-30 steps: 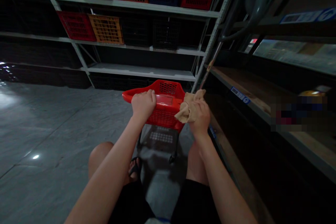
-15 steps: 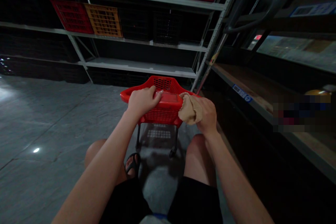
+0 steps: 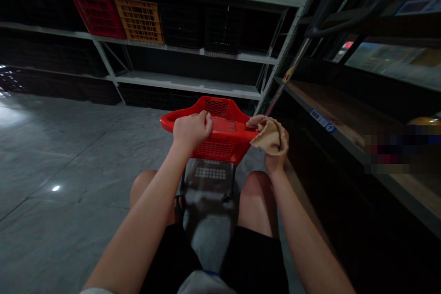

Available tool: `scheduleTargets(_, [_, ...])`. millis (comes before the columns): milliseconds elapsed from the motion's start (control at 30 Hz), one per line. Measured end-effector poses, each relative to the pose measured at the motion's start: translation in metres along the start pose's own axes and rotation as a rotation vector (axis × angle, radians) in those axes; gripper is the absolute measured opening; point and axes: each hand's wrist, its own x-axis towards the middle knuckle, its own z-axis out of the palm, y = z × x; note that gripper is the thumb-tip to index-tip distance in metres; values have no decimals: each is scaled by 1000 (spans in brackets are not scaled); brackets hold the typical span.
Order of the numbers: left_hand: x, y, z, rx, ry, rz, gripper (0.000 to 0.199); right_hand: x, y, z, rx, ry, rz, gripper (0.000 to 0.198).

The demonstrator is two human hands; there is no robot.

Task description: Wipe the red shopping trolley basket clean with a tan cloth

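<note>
A red plastic shopping cart (image 3: 223, 125) stands in front of my knees, its handle towards me. My left hand (image 3: 191, 131) is wrapped round the left part of the handle, thumb folded over the fingers. At the handle's right end my right hand (image 3: 276, 161) grips a crumpled beige cloth (image 3: 271, 138) with a wavy edge. The cloth hides most of those fingers, and I cannot tell whether they touch the handle under it. Below the basket show the cart's dark legs and casters.
Ahead runs a white metal rack (image 3: 193, 83) with a red crate (image 3: 98, 14), a yellow crate (image 3: 139, 20) and several dark ones. Close on the right is a wooden shelf (image 3: 310, 94) with a blue-white label (image 3: 322, 121) on its edge. Grey concrete floor (image 3: 69, 147) lies to the left.
My right hand has turned and shifted right along the handle, carrying the cloth, which now covers more of its fingers. My left thumb has drawn in. The cart's handle shows more to the right.
</note>
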Motion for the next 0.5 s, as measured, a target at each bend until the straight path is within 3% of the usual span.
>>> scheduleTargets(100, [-2,2,-1,-10,-1,-9,55,-12,-47,-3,-230,-63,-180,38])
scheduleTargets(167, [-3,3,-2,-10,-2,-11,55,-14,-80,4,-341,-158,-265,48])
scheduleTargets(333, [-5,0,-2,35,-8,-4,56,9,-142,44,-348,-369,-162,50])
scheduleTargets(500, [-8,-1,-4,84,-42,19,56,19,-151,52,-264,-482,-143,49])
